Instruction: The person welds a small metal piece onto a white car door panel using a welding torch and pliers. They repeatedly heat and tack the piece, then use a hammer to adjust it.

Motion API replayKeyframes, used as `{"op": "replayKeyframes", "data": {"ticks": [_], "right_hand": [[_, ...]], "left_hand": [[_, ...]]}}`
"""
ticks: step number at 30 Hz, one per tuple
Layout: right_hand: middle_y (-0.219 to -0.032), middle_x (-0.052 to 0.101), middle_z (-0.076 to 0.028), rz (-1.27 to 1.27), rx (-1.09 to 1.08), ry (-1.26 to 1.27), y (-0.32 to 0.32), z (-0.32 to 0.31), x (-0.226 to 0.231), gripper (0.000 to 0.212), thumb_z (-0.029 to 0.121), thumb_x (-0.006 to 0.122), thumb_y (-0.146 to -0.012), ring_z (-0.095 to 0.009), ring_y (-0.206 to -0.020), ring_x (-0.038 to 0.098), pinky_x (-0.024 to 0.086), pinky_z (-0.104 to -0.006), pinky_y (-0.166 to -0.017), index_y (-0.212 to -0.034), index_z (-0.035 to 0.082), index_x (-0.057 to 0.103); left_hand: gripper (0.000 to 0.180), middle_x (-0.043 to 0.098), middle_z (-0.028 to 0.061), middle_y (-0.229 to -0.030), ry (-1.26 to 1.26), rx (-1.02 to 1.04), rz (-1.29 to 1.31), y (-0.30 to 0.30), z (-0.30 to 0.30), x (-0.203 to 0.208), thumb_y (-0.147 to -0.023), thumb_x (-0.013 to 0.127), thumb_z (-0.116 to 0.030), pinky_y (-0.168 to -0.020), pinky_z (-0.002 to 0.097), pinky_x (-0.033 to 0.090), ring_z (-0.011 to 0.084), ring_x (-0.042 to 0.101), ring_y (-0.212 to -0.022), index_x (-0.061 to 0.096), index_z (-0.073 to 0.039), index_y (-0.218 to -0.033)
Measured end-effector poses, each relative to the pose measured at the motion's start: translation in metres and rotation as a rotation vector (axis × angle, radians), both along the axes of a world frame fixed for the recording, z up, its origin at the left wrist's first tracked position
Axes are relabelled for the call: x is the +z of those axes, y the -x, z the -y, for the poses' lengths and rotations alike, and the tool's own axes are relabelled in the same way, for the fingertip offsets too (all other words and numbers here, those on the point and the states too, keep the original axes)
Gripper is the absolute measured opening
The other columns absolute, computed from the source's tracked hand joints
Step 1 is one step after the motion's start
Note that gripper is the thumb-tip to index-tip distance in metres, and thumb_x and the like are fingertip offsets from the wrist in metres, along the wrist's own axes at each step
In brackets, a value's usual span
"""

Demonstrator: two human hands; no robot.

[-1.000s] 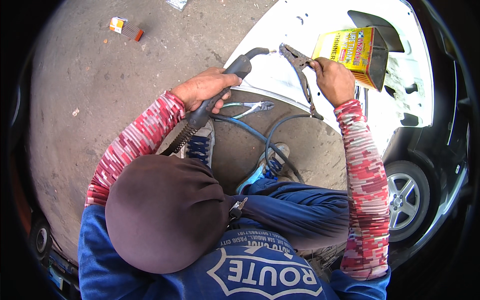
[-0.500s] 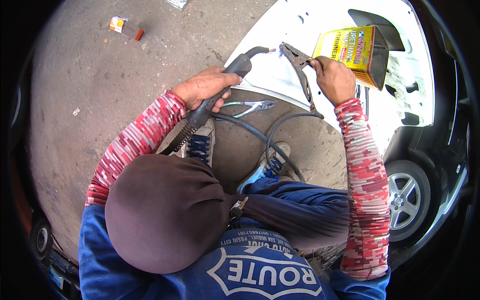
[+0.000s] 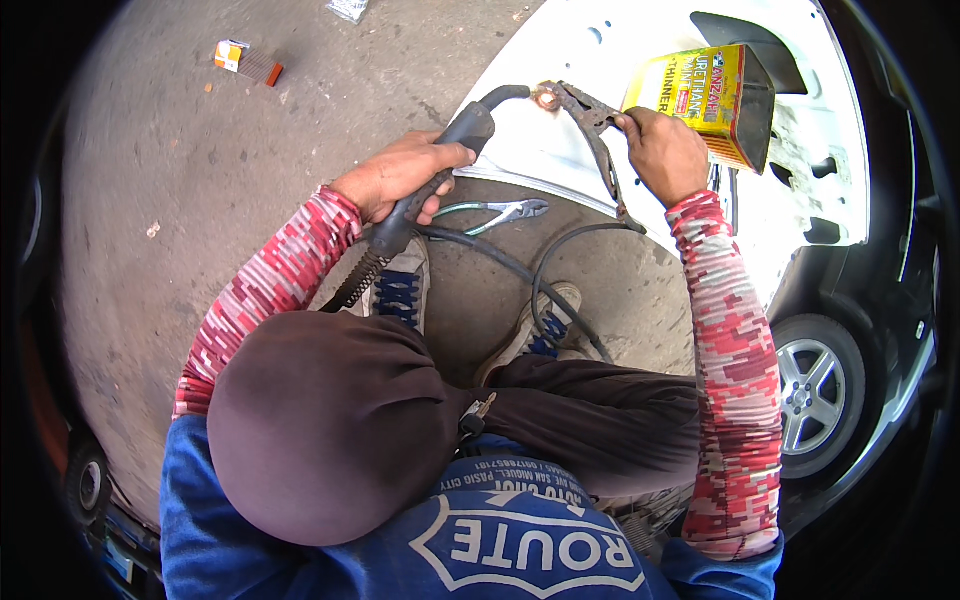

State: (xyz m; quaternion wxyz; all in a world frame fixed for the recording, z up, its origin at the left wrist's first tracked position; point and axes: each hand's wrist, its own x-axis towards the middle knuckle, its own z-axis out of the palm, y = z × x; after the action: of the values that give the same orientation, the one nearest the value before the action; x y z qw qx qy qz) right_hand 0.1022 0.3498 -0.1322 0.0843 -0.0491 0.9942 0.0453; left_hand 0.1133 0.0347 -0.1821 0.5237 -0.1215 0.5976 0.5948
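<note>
Fingers [image 3: 440, 160] wrap welding torch [image 3: 440, 170]; right hand [image 3: 665, 155] grips clamp [image 3: 590, 125].

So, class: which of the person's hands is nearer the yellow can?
Right. The right hand grips the clamp right beside the yellow can; the left hand holds the torch, farther left.

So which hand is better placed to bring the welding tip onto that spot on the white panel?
Left hand: it grips the welding torch, nozzle already at the clamp on the white panel. Right hand holds that clamp.
</note>
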Motion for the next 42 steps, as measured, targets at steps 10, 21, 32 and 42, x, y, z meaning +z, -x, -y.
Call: {"op": "replayKeyframes", "data": {"ticks": [10, 21, 32, 42], "right_hand": [[-0.081, 0.073, -0.020, 0.023, 0.003, 0.013, 0.001, -0.003, 0.001, 0.036, 0.040, 0.060, -0.102, -0.039, -0.076, 0.072, 0.055, -0.0499, -0.070, -0.099, 0.009, 0.078], [-0.080, 0.074, -0.021, 0.027, -0.016, 0.087, 0.003, -0.006, -0.004, 0.035, 0.034, 0.062, -0.100, -0.039, -0.076, 0.073, 0.057, -0.0484, -0.071, -0.092, 0.004, 0.078], [-0.086, 0.076, -0.019, 0.121, -0.092, 0.073, 0.007, 0.000, 0.006, 0.055, 0.055, 0.066, -0.092, -0.037, -0.083, 0.076, 0.060, -0.0471, -0.075, -0.105, 0.002, 0.076], [-0.097, 0.075, -0.012, 0.330, -0.133, -0.009, 0.003, 0.007, 0.015, 0.090, 0.066, 0.083, -0.067, -0.030, -0.094, 0.075, 0.059, -0.0445, -0.079, -0.129, 0.007, 0.055]], "left_hand": [[0.035, 0.058, 0.0020, -0.076, 0.017, 0.000, -0.149, 0.014, 0.033, 0.033, -0.098, 0.062, -0.035, -0.046, 0.0256, 0.053, 0.0085, 0.058, -0.049, 0.056, -0.001, -0.102], [0.055, 0.063, 0.0047, -0.073, 0.224, -0.349, -0.322, 0.061, 0.045, 0.168, -0.099, 0.064, -0.031, -0.052, 0.0233, 0.061, 0.0118, 0.067, -0.053, 0.049, 0.010, -0.132], [0.044, 0.059, 0.0030, -0.074, 0.597, -0.439, -0.462, 0.049, -0.020, 0.183, -0.102, 0.060, -0.034, -0.045, 0.0254, 0.053, 0.0099, 0.058, -0.048, 0.056, 0.003, -0.124], [0.051, 0.060, 0.0071, -0.077, 0.718, -0.481, -0.643, 0.038, -0.038, 0.180, -0.100, 0.059, -0.037, -0.048, 0.0300, 0.052, 0.0118, 0.059, -0.051, 0.057, 0.007, -0.126]]}}
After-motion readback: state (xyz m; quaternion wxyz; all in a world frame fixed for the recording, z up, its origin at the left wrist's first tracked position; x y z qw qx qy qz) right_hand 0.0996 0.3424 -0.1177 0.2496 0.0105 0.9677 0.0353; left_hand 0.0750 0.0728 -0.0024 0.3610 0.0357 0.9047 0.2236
